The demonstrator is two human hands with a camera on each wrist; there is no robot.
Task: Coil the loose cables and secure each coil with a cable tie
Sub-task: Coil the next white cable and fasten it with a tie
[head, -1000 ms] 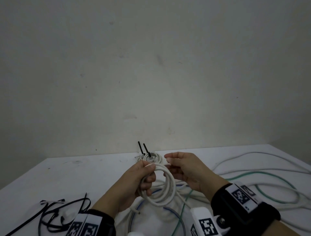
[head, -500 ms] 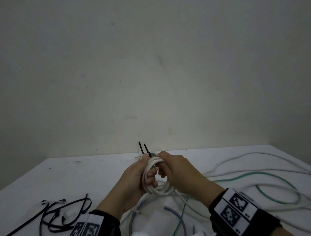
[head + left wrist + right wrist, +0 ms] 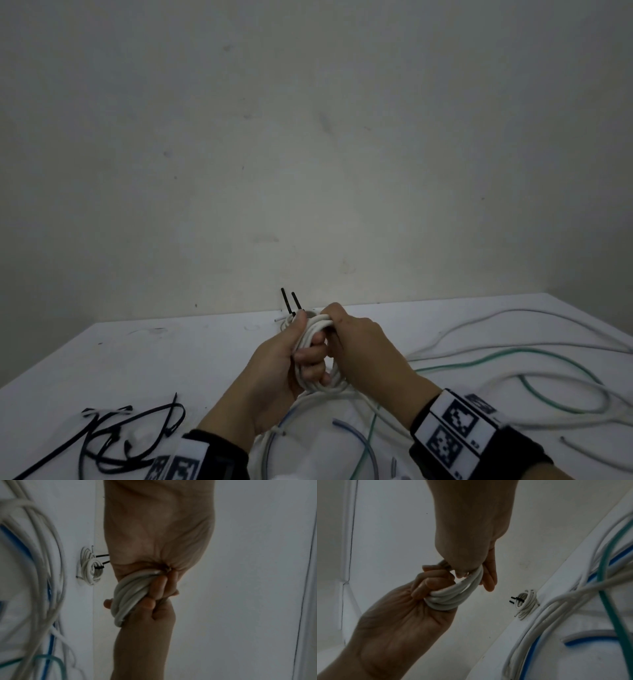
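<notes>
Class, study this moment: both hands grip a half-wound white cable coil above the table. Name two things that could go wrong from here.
1. The white coil has no tie yet. If the left hand or right hand loosens, the loops may spring apart.
2. The black cable ties lie at the table's left, so fetching one probably leaves one hand holding the coil, and its trailing end could snag the green cable.

Right hand (image 3: 471, 545) drops in from the top, fingers hooked through the white cable coil (image 3: 453, 596); left hand (image 3: 412, 601) grips the same coil from below; a small tied coil (image 3: 526, 603) lies on the white table (image 3: 573, 662) beyond, black tie tails jutting out; loose white, green and blue cables sprawl at right.
</notes>
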